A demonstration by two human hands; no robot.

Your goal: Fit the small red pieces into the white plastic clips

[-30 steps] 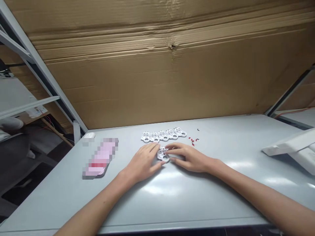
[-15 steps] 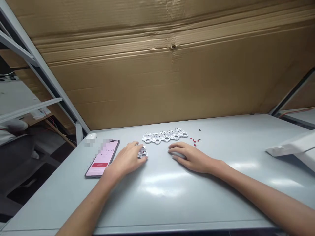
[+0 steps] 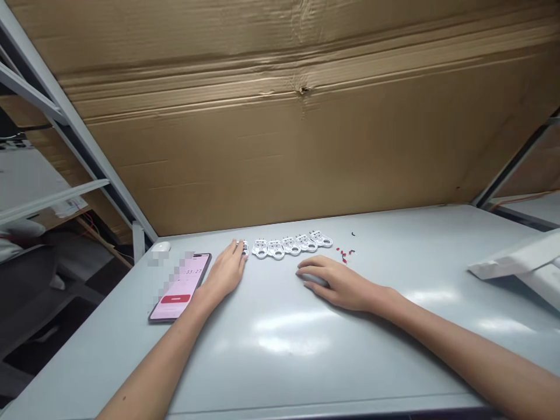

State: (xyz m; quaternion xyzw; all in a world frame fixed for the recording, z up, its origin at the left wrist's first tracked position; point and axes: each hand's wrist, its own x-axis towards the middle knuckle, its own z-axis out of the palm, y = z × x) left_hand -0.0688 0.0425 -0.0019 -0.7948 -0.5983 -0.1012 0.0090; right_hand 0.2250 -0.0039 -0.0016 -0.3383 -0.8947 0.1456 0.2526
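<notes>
My left hand [image 3: 226, 269] lies over a white part [image 3: 245, 248] at the left end of a row, its fingers partly covering it. Several similar white parts [image 3: 291, 245], each with a round hole, lie side by side to the right of it. My right hand [image 3: 335, 282] rests on the table in front of the row's right end, fingers spread and slightly bent, nothing visible in it. Small red pieces [image 3: 343, 254] and a few black bits lie beyond my right hand.
A phone [image 3: 181, 289] with a lit screen lies left of my left hand, with a white rounded case [image 3: 161, 246] behind it. Cardboard [image 3: 280, 157] stands along the back of the grey table [image 3: 280, 373]. A white object [image 3: 516, 262] is at the right.
My left hand has moved away from me and slightly left with the white part, which is now beside the row's left end. My right hand has stayed nearly still.
</notes>
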